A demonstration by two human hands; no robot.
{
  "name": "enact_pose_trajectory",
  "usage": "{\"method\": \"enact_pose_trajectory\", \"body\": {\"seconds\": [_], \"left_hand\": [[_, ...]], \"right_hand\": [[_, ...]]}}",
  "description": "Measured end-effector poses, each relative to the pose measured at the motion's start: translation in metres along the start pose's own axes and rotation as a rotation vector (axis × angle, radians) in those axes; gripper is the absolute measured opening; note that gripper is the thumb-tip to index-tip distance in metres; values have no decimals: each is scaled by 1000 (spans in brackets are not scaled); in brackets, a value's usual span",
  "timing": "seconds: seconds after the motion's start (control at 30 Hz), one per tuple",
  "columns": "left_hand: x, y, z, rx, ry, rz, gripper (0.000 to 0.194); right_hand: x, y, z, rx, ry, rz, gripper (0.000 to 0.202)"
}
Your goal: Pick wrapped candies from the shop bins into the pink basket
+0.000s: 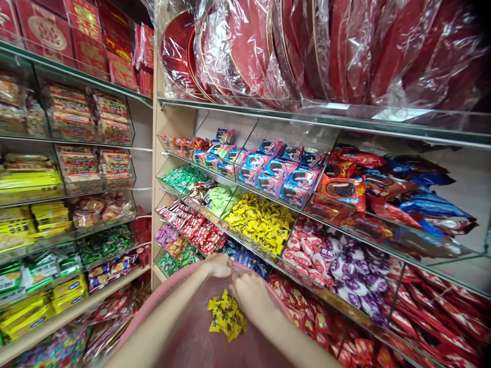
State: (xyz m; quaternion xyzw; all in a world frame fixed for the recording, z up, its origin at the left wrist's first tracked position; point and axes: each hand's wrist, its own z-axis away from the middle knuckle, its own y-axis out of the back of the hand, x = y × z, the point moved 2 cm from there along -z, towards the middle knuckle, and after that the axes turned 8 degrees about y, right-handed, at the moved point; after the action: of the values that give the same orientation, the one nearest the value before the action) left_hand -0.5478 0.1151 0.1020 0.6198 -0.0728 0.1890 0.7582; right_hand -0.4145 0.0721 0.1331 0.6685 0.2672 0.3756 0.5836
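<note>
A large pink basin point(192, 327) is below my arms, with a small heap of yellow wrapped candies point(227, 316) inside it. My left hand point(218, 266) is at the far rim of the basin, its fingers bent. Close beside it, my right hand point(247, 286) is over the same rim, fingers curled and nearly touching the left. Whatever lies between the fingertips is too small to make out. Just beyond the hands, dark blue wrapped sweets point(247, 258) fill a low bin, and a bin of yellow candies point(261, 222) sits above to the right.
Glass-fronted shelves point(245, 179) of packaged sweets face me. More shelves point(69, 194) stand on the left, meeting at a wooden upright point(154, 153). Red round items in plastic point(245, 46) fill the upper shelf. Purple and white candies point(356, 276) lie at the right.
</note>
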Motion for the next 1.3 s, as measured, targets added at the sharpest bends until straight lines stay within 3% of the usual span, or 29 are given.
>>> {"method": "enact_pose_trajectory", "body": {"seconds": [0.13, 0.23, 0.37, 0.57, 0.83, 0.93, 1.07, 1.2, 1.3], "left_hand": [[1, 2, 3, -17, 34, 11, 28], [1, 1, 2, -38, 26, 60, 23], [-1, 0, 0, -21, 13, 118, 19], [-2, -2, -2, -21, -3, 133, 24], [-1, -1, -4, -44, 10, 88, 27], [0, 1, 0, -44, 14, 84, 28], [2, 3, 2, -45, -1, 90, 29], [1, 2, 1, -53, 0, 74, 30], [1, 1, 0, -54, 11, 48, 32]], "right_hand": [[39, 68, -8, 132, -12, -40, 31], [71, 93, -20, 194, -101, -23, 25], [91, 89, -38, 151, -155, 61, 24], [88, 76, -55, 101, -191, 149, 30], [90, 84, -46, 176, -200, 122, 27], [92, 95, -31, 350, -178, -83, 23], [86, 102, -13, 645, -73, -633, 16], [70, 85, -6, 557, -142, -1241, 27], [56, 60, -3, 464, -203, -1457, 31]]}}
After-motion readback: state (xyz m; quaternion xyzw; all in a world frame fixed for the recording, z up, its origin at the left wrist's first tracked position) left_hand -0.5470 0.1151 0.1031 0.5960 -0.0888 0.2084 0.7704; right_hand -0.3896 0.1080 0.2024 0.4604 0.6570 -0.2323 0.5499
